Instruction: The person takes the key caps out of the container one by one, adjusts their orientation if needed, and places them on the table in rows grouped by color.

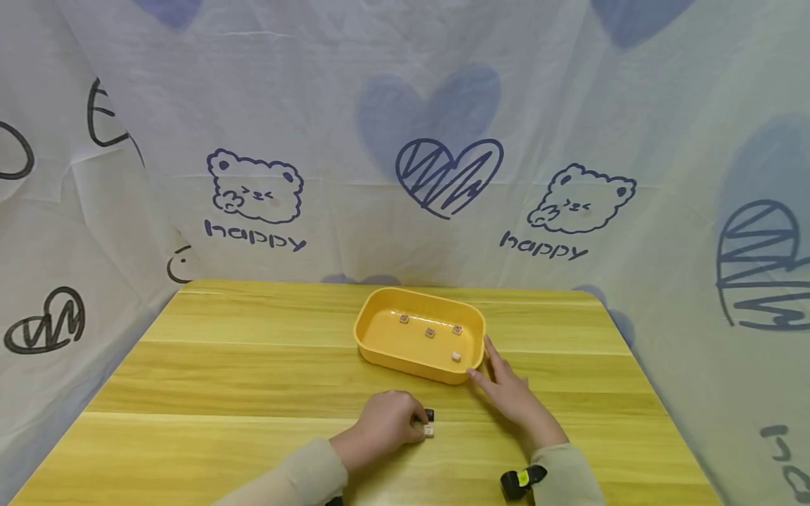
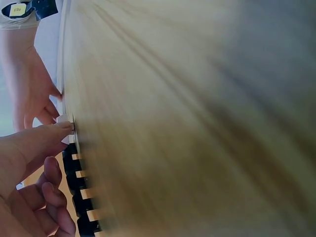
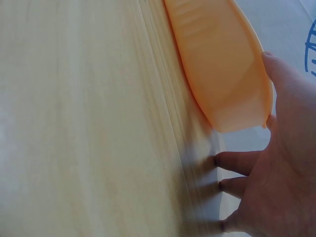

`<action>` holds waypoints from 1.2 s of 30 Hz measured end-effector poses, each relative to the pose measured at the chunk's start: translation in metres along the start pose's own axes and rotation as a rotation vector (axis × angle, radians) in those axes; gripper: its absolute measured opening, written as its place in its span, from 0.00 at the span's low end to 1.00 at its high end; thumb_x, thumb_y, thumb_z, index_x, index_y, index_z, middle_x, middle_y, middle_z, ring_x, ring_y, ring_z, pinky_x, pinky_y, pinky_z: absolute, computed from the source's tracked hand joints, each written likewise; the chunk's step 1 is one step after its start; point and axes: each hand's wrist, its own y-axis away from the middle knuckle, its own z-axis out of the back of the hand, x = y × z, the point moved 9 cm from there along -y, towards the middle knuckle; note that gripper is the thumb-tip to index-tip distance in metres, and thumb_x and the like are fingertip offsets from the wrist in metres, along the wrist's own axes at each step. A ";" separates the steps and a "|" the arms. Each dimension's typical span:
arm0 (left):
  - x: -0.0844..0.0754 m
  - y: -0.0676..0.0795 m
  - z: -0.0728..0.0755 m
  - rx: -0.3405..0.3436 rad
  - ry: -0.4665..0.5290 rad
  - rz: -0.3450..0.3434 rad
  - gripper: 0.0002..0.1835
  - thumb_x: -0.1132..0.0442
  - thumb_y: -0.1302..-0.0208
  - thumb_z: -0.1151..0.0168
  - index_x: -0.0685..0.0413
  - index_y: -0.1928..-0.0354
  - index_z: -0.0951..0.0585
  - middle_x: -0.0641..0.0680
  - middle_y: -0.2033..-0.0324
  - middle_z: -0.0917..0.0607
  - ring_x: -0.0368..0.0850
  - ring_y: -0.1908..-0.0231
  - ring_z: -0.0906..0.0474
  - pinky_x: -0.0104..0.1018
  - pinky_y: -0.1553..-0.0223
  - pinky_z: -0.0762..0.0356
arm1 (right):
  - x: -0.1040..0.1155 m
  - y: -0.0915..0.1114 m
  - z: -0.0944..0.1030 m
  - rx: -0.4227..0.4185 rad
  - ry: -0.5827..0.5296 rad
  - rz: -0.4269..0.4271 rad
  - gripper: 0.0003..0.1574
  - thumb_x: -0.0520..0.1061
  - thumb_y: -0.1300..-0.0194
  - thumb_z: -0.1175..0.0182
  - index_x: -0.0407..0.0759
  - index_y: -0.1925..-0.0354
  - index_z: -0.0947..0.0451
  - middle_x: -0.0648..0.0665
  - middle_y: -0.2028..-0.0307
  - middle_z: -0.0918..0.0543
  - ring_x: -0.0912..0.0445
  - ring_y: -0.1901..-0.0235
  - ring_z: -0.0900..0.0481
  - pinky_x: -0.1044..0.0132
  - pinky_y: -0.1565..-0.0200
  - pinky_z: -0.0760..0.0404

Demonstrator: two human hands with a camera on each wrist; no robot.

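Note:
My left hand [image 1: 389, 422] pinches a small white keycap-like block [image 1: 429, 431] at the table's near middle, thumb and finger on either side. Right beyond it lies a black block [image 1: 429, 415]. In the left wrist view the white block [image 2: 65, 129] stands at the end of a row of several black blocks [image 2: 76, 182], with the other fingers curled below. My right hand [image 1: 509, 393] touches the near right corner of a yellow tray [image 1: 405, 360], fingers spread. In the right wrist view its thumb lies at the tray's rim [image 3: 256, 44], and three fingertips rest on the table.
Inside the tray lie several small brownish square pieces [image 1: 430, 332] and a small white piece [image 1: 455, 356]. The wood-grain table [image 1: 253, 358] ends at a printed cloth [image 1: 354, 232] hung behind and along the sides. A black band [image 1: 524, 482] sits on the right wrist.

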 end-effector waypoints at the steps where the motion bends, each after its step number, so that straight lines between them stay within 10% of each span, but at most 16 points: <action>1: 0.000 0.000 0.000 0.003 0.002 0.004 0.07 0.55 0.51 0.23 0.41 0.69 0.10 0.38 0.69 0.14 0.33 0.67 0.21 0.34 0.65 0.23 | 0.000 0.000 0.000 0.000 0.001 0.000 0.53 0.69 0.29 0.54 0.55 0.22 0.69 0.38 0.25 0.54 0.33 0.29 0.58 0.29 0.38 0.72; 25: 0.001 -0.002 -0.001 0.021 -0.009 -0.001 0.09 0.54 0.53 0.23 0.39 0.67 0.11 0.38 0.68 0.13 0.35 0.66 0.20 0.34 0.65 0.23 | 0.003 0.000 0.002 -0.002 0.013 -0.013 0.52 0.68 0.28 0.54 0.55 0.22 0.69 0.38 0.25 0.54 0.33 0.29 0.57 0.28 0.39 0.70; 36: -0.021 -0.023 0.035 0.023 -0.013 -0.110 0.11 0.54 0.49 0.23 0.44 0.63 0.11 0.35 0.83 0.26 0.28 0.82 0.33 0.25 0.78 0.33 | -0.003 -0.002 0.000 -0.013 0.010 -0.003 0.53 0.71 0.30 0.55 0.56 0.22 0.68 0.38 0.25 0.52 0.33 0.29 0.57 0.28 0.39 0.72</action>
